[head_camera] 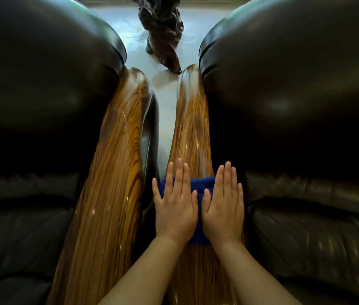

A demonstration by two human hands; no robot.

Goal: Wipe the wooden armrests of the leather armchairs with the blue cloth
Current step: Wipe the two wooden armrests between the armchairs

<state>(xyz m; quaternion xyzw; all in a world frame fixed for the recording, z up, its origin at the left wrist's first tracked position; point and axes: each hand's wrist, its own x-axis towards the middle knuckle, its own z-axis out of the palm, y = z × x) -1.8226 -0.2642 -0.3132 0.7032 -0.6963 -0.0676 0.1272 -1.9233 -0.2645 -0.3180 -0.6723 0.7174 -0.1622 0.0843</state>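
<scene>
Two glossy striped wooden armrests run side by side away from me: the left armrest (112, 164) and the right armrest (193, 128). A folded blue cloth (199, 190) lies across the right armrest near me. My left hand (175, 205) and my right hand (224, 205) press flat on the cloth, fingers straight and together, palms down. Most of the cloth is hidden under the hands. Both forearms come in from the bottom edge.
A dark leather armchair (31, 95) fills the left side, another dark leather armchair (306, 95) the right. A narrow strip of pale floor (165, 102) shows between the armrests. A dark carved wooden piece (163, 29) stands at the far end.
</scene>
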